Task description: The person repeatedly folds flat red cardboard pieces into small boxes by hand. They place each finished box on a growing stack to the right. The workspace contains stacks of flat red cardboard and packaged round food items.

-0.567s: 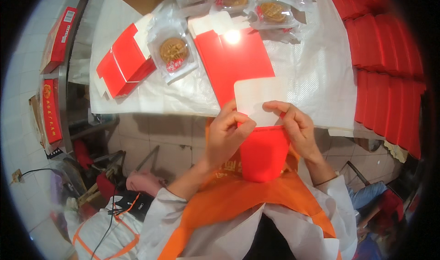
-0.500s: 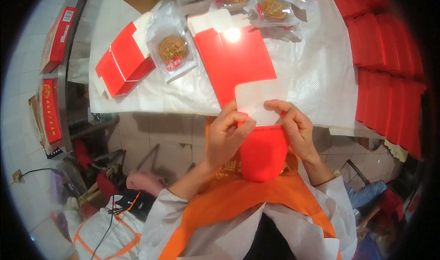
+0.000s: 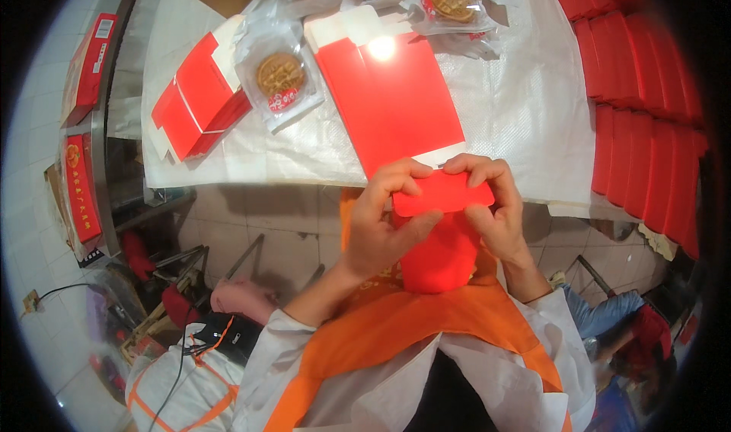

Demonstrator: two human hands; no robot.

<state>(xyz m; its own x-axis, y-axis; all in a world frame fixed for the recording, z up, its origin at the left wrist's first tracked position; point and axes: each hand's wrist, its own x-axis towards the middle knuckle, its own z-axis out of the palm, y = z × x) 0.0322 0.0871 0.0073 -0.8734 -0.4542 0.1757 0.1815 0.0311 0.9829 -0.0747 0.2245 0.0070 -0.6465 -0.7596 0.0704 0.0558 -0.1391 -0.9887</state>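
Close to my body, over the table's front edge, I hold a red cardboard box. Its end flap is folded over, red side showing. My left hand grips the flap's left side, thumb below and fingers along the top fold. On the opposite side my right hand pinches the flap the same way. Just beyond my hands lie flat red cartons with white tabs. To their left is a round golden-brown pastry in a clear packet, beside a bundle of folded red cartons tied with white string.
More packed pastries lie at the far side of the white-covered table. Rows of red boxes fill the right side. Red printed boxes stand at the left edge. A person's leg in blue jeans shows at lower right.
The box's flap, white side up before, has been folded over toward me and now shows red. Both hands have shifted onto its fold and sides.
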